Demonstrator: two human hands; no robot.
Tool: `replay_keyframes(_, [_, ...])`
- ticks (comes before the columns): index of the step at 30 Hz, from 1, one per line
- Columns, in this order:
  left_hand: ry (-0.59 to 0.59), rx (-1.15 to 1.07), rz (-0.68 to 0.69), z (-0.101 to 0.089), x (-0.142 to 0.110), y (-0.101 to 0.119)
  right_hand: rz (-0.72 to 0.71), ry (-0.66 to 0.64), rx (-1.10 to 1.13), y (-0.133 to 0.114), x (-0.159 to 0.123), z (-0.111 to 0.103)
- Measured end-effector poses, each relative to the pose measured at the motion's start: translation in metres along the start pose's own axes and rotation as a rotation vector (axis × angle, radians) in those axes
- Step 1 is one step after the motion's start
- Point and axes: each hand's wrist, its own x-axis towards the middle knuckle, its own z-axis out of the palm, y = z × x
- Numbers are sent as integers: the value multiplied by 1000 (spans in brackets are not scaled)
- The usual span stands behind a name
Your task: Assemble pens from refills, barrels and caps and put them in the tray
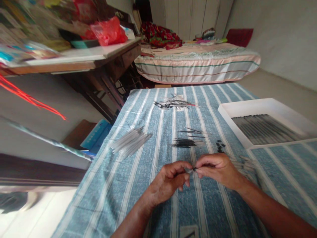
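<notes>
In front of me, my left hand [172, 180] pinches a short visible bit of a translucent grey tube [188, 170], most of it hidden by the fingers. Against the end of that tube, the fingertips of my right hand [218, 168] hold a small black plug [194, 169]. Beyond my right hand lie several loose black plugs [220, 144]. A bundle of thin black sticks with pale ends [185, 142] rests past my fingers, with a few more black sticks [192, 132] behind it. To the left is a pile of translucent grey tubes [131, 142].
A white open box [260, 145] at the right holds a row of dark slender rods [267, 128]. Blurred pale tubes [245, 163] lie beside my right wrist. Mixed thin parts [173, 103] sit at the far end of the striped cloth [104, 198]. A cluttered desk [74, 64] stands left.
</notes>
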Motion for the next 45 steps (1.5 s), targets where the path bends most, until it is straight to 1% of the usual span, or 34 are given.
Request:
replay_keyframes(6, [-34,62,-31,0,2,0,-54,-31,-63,-4,2,3])
replay_keyframes(13, [-29,194,-52,1,1,3,-120,-60,-170,-2,1,3])
replay_keyframes(20, [-63,247,-51,0,-1,2,-80,-105,-191,0,0,5])
replay_keyframes(24, [-81,315,-61,-2,-1,-1,-105,-93,-227,-1,-1,8])
replay_keyframes(26, [-72,385,-41,-3,-1,-1,-66,-105,-205,1,-1,10])
replay_keyframes(31, [-56,448,-16,-4,-2,1,132,-166,-32,8,0,11])
replay_keyframes(34, [-36,481,18,-3,-1,1,153,-186,-67,9,0,10])
replay_keyframes(39, [-1,621,76,-2,0,1,143,-202,-122,8,-1,10])
replay_keyframes(45, [8,708,147,-2,0,-2,227,-206,-80,9,-2,15])
